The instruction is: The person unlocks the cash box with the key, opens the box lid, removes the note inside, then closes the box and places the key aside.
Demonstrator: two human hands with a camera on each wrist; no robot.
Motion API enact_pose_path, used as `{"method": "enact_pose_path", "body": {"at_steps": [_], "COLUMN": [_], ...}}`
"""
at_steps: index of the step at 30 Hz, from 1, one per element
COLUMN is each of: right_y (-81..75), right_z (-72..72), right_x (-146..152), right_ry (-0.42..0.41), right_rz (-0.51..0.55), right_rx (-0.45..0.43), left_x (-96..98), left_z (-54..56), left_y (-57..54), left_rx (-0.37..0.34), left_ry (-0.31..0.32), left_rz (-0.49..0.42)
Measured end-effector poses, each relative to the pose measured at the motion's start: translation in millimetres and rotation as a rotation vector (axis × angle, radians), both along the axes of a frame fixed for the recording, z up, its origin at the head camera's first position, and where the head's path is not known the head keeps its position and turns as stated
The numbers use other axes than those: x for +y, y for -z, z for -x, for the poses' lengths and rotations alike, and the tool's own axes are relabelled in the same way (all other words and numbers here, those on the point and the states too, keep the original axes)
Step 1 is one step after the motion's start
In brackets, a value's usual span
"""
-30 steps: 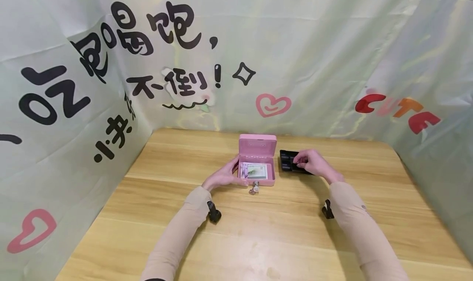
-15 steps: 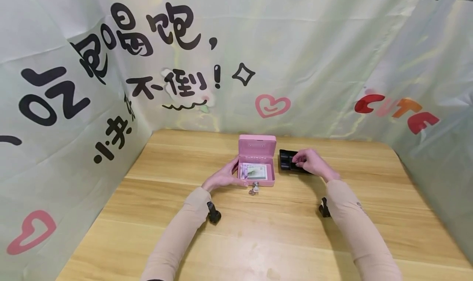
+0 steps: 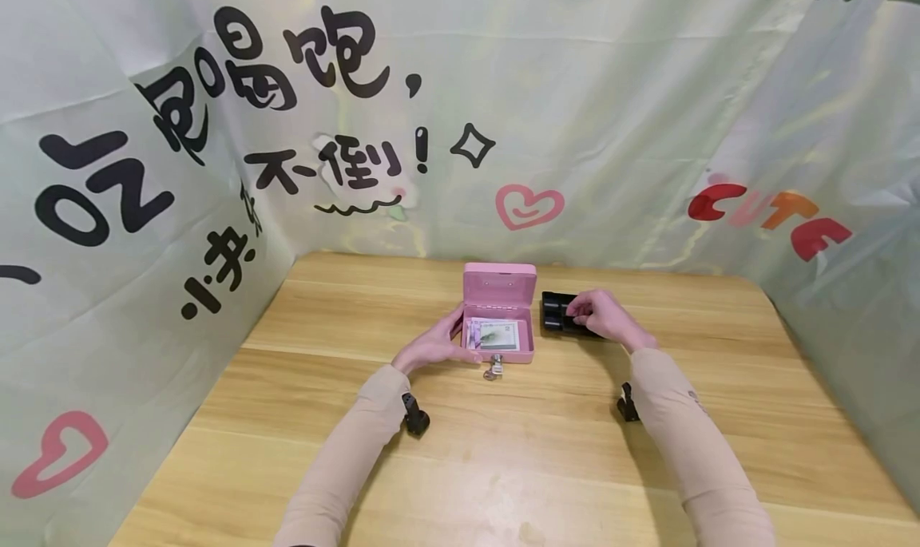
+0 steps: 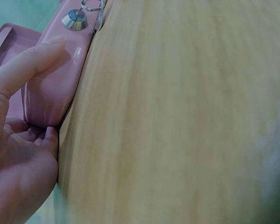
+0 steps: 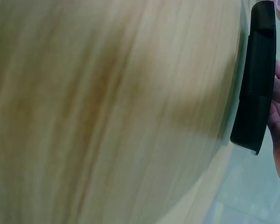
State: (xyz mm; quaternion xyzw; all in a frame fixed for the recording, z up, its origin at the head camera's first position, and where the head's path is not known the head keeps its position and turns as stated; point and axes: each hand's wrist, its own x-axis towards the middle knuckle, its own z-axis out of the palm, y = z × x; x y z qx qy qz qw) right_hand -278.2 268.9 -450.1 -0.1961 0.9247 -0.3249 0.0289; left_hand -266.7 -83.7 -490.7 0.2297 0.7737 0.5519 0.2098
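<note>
A pink cash box stands on the table with its lid raised and banknotes lying inside. Keys on a ring hang from the lock at its front. My left hand grips the box's near left corner; its thumb lies on the front wall, as the left wrist view shows. To the right of the box, a black compartment tray is partly covered by my right hand. The fingers pinch the tray near its middle, but the exact hold is hidden.
The wooden table reaches back to a printed cloth curtain, which also hangs along both sides. A black wrist camera sits under the left forearm, and another camera under the right.
My right wrist and forearm have shifted slightly left, while the fingers stay at the tray. The left hand and the cash box hold still.
</note>
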Motion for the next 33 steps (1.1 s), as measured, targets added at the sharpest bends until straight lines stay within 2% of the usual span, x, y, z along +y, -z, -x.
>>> {"method": "enact_pose_path", "body": {"at_steps": [18,27,33], "right_y": [3.9,3.7,4.2], "right_z": [6.3,1.6,-3.6], "right_x": [-0.2,-1.2,-1.0], "right_ry": [-0.008,0.004,0.026], "right_rz": [-0.034,-0.022,0.029], "right_rx": [0.010,0.002,0.019], "left_x": [1.5,0.7,0.1], "left_z": [0.9,-0.1,0.2], "left_y": [-1.1,0.2,0.0], "left_rx": [-0.014,0.002,-0.001], "left_ry": [0.009,0.011,0.006], "left_rz": [-0.016,-0.012,-0.003]}}
